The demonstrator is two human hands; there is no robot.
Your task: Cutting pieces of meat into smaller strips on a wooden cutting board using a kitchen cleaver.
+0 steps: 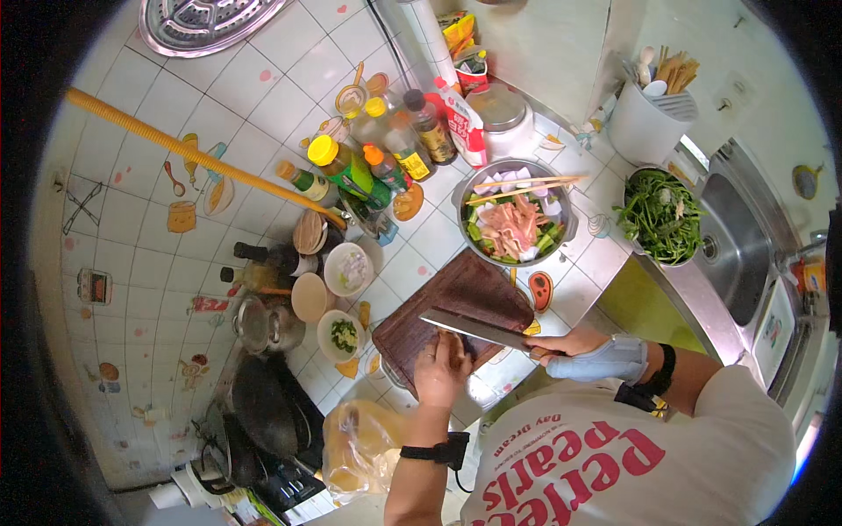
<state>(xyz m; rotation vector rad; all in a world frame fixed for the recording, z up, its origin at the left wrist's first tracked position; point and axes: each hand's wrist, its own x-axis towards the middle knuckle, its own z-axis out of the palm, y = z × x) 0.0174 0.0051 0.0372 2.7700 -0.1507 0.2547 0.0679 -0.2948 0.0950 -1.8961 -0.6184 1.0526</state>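
Observation:
My right hand (pixel 571 343), with a pale blue brace at the wrist, grips the handle of a kitchen knife (pixel 477 330). Its wide metal blade slants over a dark wooden cutting board (pixel 454 283), just beyond the fingers of my left hand (pixel 442 376). Those fingers are curled down on the board around a brownish piece of food (pixel 454 347), mostly hidden beneath them. Past the board stands a metal pot (pixel 571 227) holding sliced pink meat (pixel 510 227), pale chunks and green vegetables, with wooden chopsticks (pixel 526 187) laid across its top.
Bowls of chopped onion (pixel 353 269) and chopped greens with garlic (pixel 344 335) sit left of the board. Seasoning bottles (pixel 358 174) line the wall. A wok (pixel 266 401) and plastic bag (pixel 362 447) lie nearer left. Leafy greens (pixel 661 214) fill a bowl beside the sink (pixel 737 243).

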